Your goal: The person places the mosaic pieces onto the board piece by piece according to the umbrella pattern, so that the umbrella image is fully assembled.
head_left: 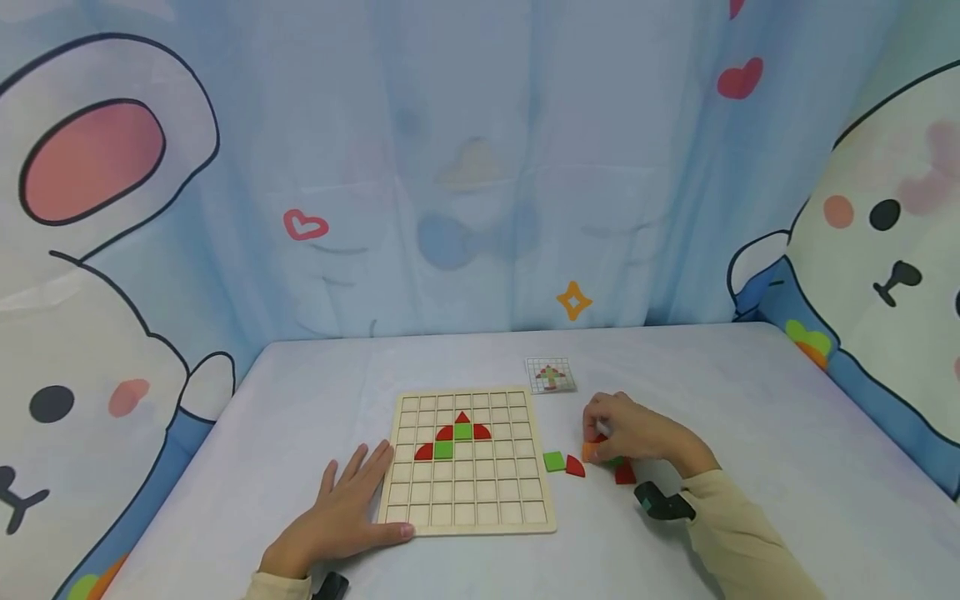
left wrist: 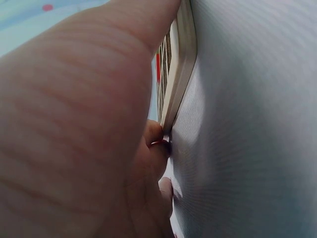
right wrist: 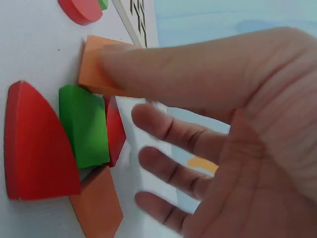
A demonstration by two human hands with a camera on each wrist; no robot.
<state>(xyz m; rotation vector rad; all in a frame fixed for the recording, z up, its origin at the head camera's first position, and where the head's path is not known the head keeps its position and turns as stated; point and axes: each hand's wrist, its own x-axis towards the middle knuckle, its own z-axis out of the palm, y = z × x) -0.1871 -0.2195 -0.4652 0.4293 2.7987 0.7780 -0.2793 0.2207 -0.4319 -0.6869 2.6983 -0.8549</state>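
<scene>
My left hand (head_left: pixel 339 515) lies with fingers spread at the left edge of a wooden grid board (head_left: pixel 510 471), its thumb at the front-left corner. On the grid, a red triangle (head_left: pixel 462 417) tops a green square (head_left: pixel 463 432), with red quarter-round pieces beside it. Below left are another green square (head_left: pixel 443 450) and red quarter-round (head_left: pixel 423 452). Right of the board, my right hand (head_left: pixel 637 427) pinches an orange block (right wrist: pixel 91 64); the thumb shows on it, the index fingertip is hidden. Beneath lie a green block (right wrist: pixel 86 126), a red quarter-round (right wrist: pixel 39 148) and another orange piece (right wrist: pixel 101 206).
A small pattern card (head_left: pixel 551 376) lies behind the board's back-right corner. Between board and right hand are a loose green square (head_left: pixel 554 462) and a red quarter-round (head_left: pixel 575 467). A white cloth (head_left: pixel 322 375) covers the table; a printed curtain (head_left: pixel 480 100) hangs behind.
</scene>
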